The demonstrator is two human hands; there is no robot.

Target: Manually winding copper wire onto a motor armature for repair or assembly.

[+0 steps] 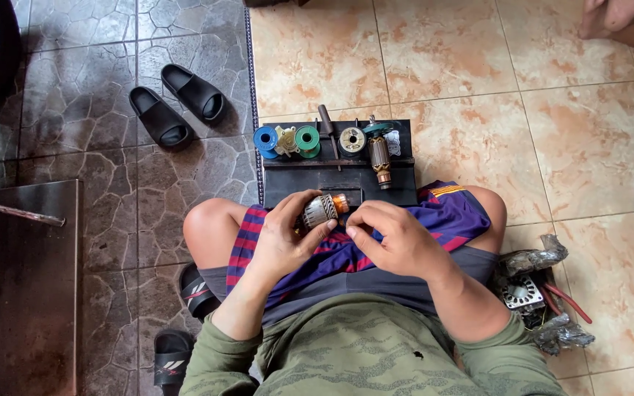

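Observation:
I sit on the floor with a small motor armature (322, 210) held over my lap. My left hand (285, 237) grips its laminated steel core from the left. My right hand (391, 238) is at its copper-coloured end, fingertips pinched against it. In front of my knees lies a black tray (343, 181). On it stand a blue spool (265, 139), a green spool (307, 139), a pale wire spool (351, 140), a dark-handled tool (327, 123) and a second armature (380, 160).
A pair of black slides (177, 104) lies on the dark stone floor at the left. Foil-wrapped parts and red wires (541, 293) sit by my right hip. Another person's foot (610, 18) shows at the top right. A dark metal sheet (20, 286) covers the lower left.

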